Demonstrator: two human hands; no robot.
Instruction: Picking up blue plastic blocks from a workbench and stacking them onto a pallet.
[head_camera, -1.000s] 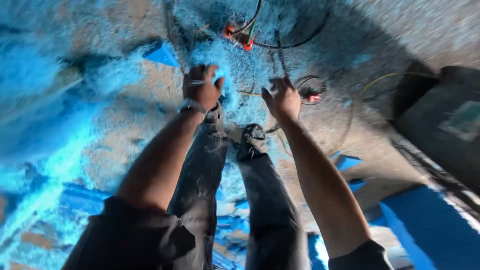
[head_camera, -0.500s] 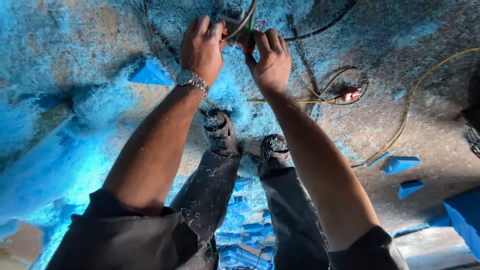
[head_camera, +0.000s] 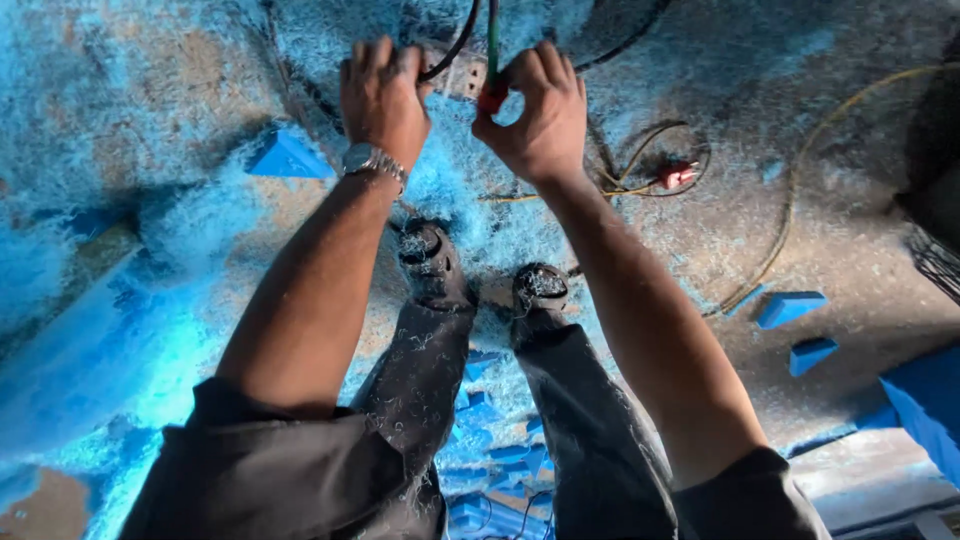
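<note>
My left hand (head_camera: 380, 95) is at the top of the view, fingers curled around a black cable (head_camera: 455, 45) that runs up out of view. My right hand (head_camera: 540, 110) pinches a red plug end (head_camera: 492, 97) of a green cable (head_camera: 493, 35) between thumb and fingers. A pale socket box (head_camera: 462, 78) lies on the floor between both hands, partly hidden. A metal watch (head_camera: 365, 160) sits on my left wrist. Below the hands are my two dusty shoes (head_camera: 430, 262) and dark trousers.
The concrete floor is covered in blue foam shavings (head_camera: 150, 230). Blue foam wedges lie at left (head_camera: 288, 158) and right (head_camera: 790, 308). A yellow cable (head_camera: 800, 200) curves across the right, near a red connector (head_camera: 680, 176) with looped wires. A blue foam block (head_camera: 925, 395) sits at lower right.
Both hands have closed on the cables at the socket box; the right hand now pinches the red plug. The view has shifted slightly, so the hands sit higher in frame.
</note>
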